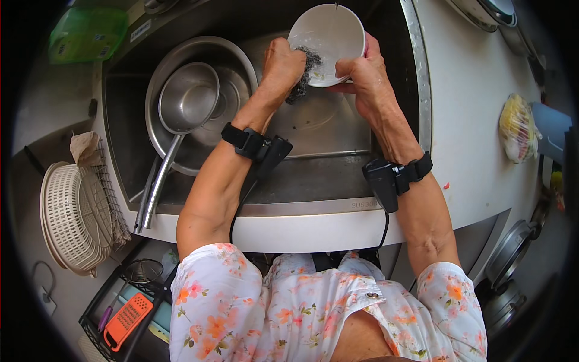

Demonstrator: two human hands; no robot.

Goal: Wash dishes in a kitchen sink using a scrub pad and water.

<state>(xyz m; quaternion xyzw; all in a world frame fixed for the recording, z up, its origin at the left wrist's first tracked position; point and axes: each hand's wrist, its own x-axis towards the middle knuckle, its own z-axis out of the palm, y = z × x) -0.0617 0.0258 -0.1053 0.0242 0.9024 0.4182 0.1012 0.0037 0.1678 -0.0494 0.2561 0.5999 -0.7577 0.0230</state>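
Over the right half of a stainless steel sink (pixel 330 124), my right hand (pixel 368 79) grips a white bowl (pixel 337 34) by its near right rim, thumb inside. The bowl is tilted, its inside facing me, wet and with a small leaf pattern near the rim. A thin stream of water seems to come down at its far edge. My left hand (pixel 284 63) is closed around a dark steel wool scourer (pixel 311 63), which touches the bowl's inner left side. Part of the scourer hangs below the fist.
Left in the sink, a metal basin (pixel 156 117) holds a long-handled steel pot (pixel 187 99). A green plastic container (pixel 88 34) stands at the far left. White plastic baskets (pixel 74 217) hang lower left, above a rack with an orange grater (pixel 129 319). A plastic-wrapped item (pixel 519 129) lies on the right counter.
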